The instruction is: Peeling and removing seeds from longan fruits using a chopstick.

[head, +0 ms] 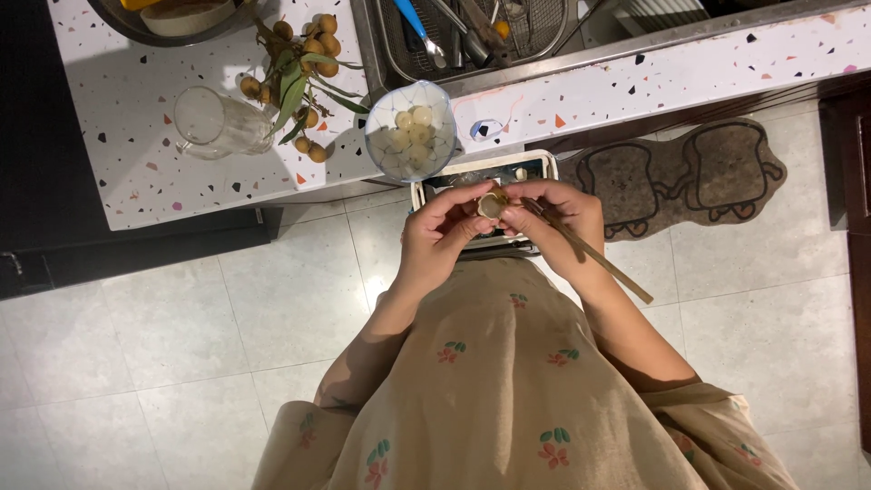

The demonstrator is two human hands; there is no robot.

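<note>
A small round brown fruit is pinched between the fingertips of the left hand and the right hand, a thin wooden stick also being gripped by the right. It is judged light, thin-shelled and slippery inside (best held at its sides). No labelled packages are seen; peeled fruits fill a blue-patterned bowl at the counter front edge, above a white bin.

My desk is white terrazzo with black, orange and pink flecks. At twelve o'clock stands a pale bowl netted with blue lines; at eleven o'clock, tan-brown fruit on green leaves. My beige dress carries red-and-green flowers.
</note>
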